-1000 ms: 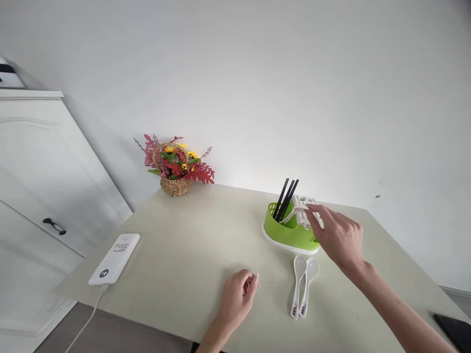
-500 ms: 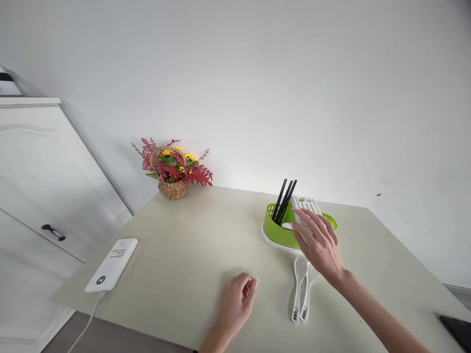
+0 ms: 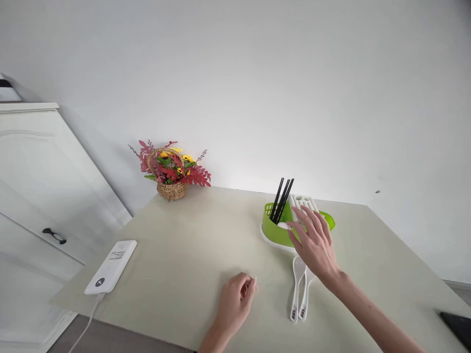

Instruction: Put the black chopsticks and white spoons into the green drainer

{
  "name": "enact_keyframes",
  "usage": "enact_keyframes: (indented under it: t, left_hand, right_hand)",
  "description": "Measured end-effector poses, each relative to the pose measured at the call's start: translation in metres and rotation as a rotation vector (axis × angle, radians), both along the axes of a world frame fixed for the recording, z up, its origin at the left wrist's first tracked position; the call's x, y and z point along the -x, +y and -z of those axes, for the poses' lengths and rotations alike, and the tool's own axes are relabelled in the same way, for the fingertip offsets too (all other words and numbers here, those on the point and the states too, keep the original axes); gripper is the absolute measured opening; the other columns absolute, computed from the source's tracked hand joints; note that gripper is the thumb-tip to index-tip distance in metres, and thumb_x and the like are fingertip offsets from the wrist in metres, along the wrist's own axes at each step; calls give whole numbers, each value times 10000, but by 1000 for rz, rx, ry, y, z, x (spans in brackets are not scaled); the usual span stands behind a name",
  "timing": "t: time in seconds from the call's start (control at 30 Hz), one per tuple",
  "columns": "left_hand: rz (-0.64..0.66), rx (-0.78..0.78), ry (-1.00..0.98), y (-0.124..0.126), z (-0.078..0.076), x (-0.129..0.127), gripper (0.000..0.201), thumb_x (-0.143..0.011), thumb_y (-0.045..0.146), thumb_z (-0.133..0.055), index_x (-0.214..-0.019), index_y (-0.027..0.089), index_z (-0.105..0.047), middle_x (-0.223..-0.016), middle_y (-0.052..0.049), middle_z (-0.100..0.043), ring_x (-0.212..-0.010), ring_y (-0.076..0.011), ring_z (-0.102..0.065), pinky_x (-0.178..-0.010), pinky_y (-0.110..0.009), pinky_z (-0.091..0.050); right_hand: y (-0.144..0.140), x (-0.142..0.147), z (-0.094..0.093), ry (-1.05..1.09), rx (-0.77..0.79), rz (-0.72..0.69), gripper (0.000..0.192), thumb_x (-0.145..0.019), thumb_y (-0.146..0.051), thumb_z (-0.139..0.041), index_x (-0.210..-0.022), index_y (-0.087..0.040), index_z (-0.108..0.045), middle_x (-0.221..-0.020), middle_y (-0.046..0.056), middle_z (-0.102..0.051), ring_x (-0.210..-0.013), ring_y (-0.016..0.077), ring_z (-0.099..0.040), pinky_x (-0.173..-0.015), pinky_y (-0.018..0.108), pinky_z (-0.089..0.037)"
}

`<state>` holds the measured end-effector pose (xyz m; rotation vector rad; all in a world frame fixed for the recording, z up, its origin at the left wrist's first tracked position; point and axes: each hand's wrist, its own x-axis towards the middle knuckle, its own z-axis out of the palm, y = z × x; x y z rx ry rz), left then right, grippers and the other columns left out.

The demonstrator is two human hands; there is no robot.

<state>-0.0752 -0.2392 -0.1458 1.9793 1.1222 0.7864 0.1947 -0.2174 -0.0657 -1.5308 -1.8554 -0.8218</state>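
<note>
Over the front of a green and white utensil holder (image 3: 274, 234), my right hand (image 3: 314, 240) is open with its fingers spread. It hides part of the holder, and whether the fingertips touch it I cannot tell. Several black chopsticks (image 3: 281, 201) lean upright in the left compartment, beside a rounded white piece (image 3: 283, 225) that looks like a spoon's end. Two white spoons (image 3: 297, 289) lie side by side in front of the holder, the right one's bowl partly behind my right hand. Loosely curled, my left hand (image 3: 235, 301) rests on the table, with nothing visible in it.
A wicker basket (image 3: 172, 190) of artificial flowers stands at the back left. On the left of the table (image 3: 176, 255) lies a white power bank (image 3: 111, 267) with a cable. A white cabinet (image 3: 44, 181) is beyond it. A dark object (image 3: 458, 328) is at the right edge.
The whole view has shifted slightly. My right hand still hovers at the holder with fingers spread, and my left hand stays curled on the table. Nothing has been taken or let go.
</note>
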Motion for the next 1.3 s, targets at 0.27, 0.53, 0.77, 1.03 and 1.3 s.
enact_keyframes:
  t: [0.27, 0.53, 0.77, 1.03, 1.3]
  left_hand:
    - [-7, 6, 3, 0, 1, 0, 440, -1050, 481, -428, -752, 209, -601, -693, -13, -631, -583, -137, -533, -531, -247, -370]
    - [13, 7, 18, 3, 1, -1, 434, -1054, 484, -419, -767, 208, -593, -687, -11, -607, -609, -143, -541, -547, -239, -374]
    - [5, -18, 35, 1, -1, -2, 430, -1054, 484, -419, -773, 206, -588, -687, -4, -599, -600, -139, -515, -558, -247, -362]
    - [-2, -9, 40, 1, -4, -3, 458, -1050, 512, -406, -768, 202, -591, -678, -10, -588, -587, -144, -498, -551, -254, -353]
    - [-6, -14, 12, 1, -4, -2, 445, -1045, 494, -426, -740, 207, -578, -692, -13, -637, -600, -146, -540, -557, -249, -369]
  right_hand:
    - [-43, 1, -11, 141, 22, 7, 449, -974, -243, -603, -1410, -226, -499, -1512, 163, -511, -1479, 344, -398, -1180, 570, -385]
    - [-95, -53, 35, 548, 278, 215, 342, -975, -472, -533, -1242, -267, -594, -1281, 118, -642, -1088, 296, -679, -874, 466, -580]
    - [-84, -81, 88, 1003, 809, 158, 555, -901, -636, -517, -1235, -199, -592, -1172, 122, -710, -858, 223, -751, -762, 376, -596]
    - [-62, -71, 94, 971, 887, 170, 386, -863, -559, -520, -980, -235, -693, -906, 57, -782, -739, 221, -737, -783, 365, -538]
    - [-87, -85, 44, 917, 861, 227, 401, -897, -586, -464, -872, -244, -674, -763, 45, -776, -715, 224, -721, -681, 328, -511]
